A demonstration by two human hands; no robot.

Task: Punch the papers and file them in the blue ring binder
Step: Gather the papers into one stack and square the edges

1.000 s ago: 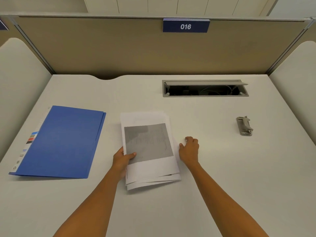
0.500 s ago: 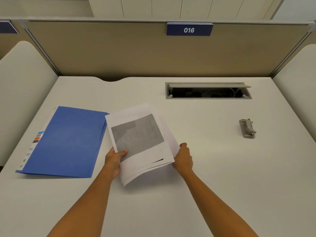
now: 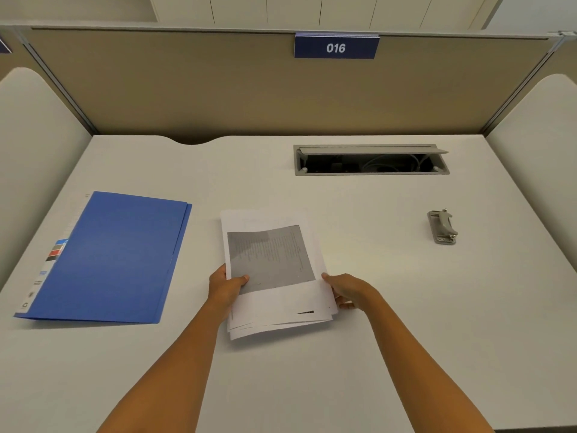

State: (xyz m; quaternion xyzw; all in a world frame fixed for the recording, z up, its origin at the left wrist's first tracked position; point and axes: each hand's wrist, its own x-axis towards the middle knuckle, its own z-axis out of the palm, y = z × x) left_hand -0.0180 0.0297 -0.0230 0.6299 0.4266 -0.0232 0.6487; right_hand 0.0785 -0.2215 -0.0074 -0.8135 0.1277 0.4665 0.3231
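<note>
- The pale counter (image 3: 374, 307) fills most of the view, with a tan partition (image 3: 218, 95) standing along its far edge and rounded white side panels at left and right
- A blue ring binder (image 3: 106, 260) lies closed and flat on the left part of the counter, spine side to the left with a coloured label strip along it, well apart from the hands
- A stack of papers (image 3: 274, 270) lies near the middle of the counter, just right of the binder; the top sheet carries a large grey printed block, and the lower sheets fan out unevenly at the near edge
- A grey cable hatch (image 3: 371, 159) is set into the far right of the counter, its lid propped open
- A dark blue sign (image 3: 336, 46) reading 016 hangs on the partition's top edge
- The left hand (image 3: 226, 287) has its grip on the stack's left edge, thumb pressed on top of the grey block
- The right hand (image 3: 351, 290) grasps the stack's right edge near the lower corner, fingers curled under the sheets
- A small metal hole punch (image 3: 442, 227) sits alone at the right of the counter, well apart from papers and hands
</note>
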